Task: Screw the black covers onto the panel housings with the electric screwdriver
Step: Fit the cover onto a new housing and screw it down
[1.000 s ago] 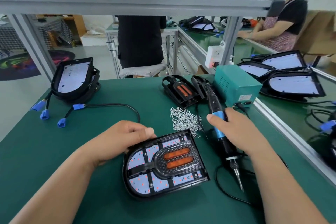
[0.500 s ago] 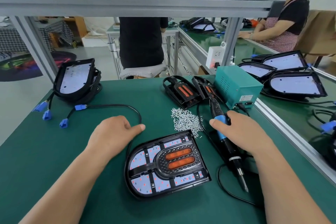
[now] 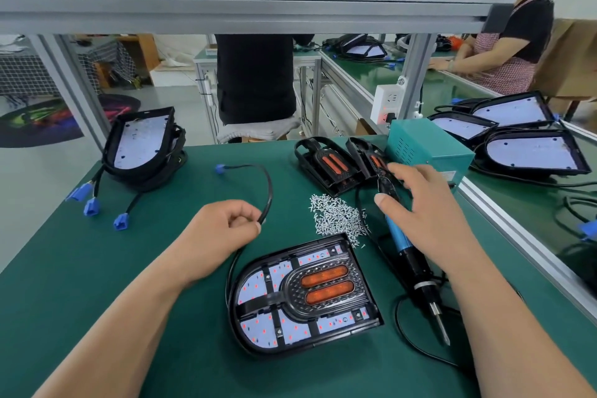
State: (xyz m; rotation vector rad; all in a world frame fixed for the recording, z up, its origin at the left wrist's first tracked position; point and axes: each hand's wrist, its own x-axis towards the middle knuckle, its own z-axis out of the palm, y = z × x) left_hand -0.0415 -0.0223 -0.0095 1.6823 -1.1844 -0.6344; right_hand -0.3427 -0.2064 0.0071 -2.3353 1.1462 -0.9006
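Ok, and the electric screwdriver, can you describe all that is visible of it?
The electric screwdriver seems to lie on the green mat, right of the panel, its metal bit pointing towards the person. It has a blue grip, a black lower body with a silver ring, and a black cord. The right hand rests over its upper end, fingers fairly straight, thumb touching it.

Two bare arms, uncovered from wrist to the frame's bottom edge. Left forearm [image 3: 129,310] entering at the lower left, ending in a bare left hand [image 3: 226,229]; right forearm [image 3: 504,317] entering at the lower right, ending in a bare right hand [image 3: 423,213]. Short, plain thumbnail [image 3: 381,200] on the right, trimmed close.
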